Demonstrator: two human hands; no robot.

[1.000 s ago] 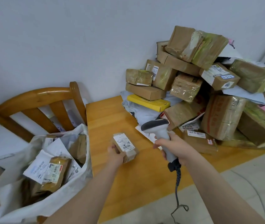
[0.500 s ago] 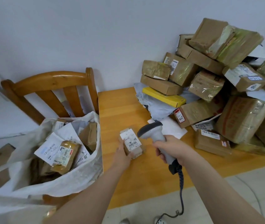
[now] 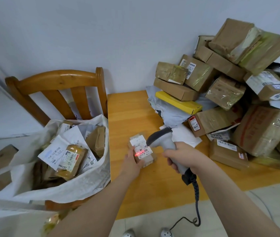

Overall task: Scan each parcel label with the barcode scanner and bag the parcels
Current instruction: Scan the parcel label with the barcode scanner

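Red beam now on the label.
You have closed the gap between the barcode scanner [image 3: 161, 141] in your right hand [image 3: 185, 158] and the small parcel [image 3: 141, 151] in your left hand [image 3: 130, 164]. The scanner head now overlaps the parcel's right edge, and a red line [image 3: 140, 153] that wasn't there before glows across the label [image 3: 140, 146].

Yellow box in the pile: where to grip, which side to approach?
I'd pinch the free near end of the yellow box, top and bottom faces, coming from the open table side. It is flat and long, and a brown box lies on its far part.
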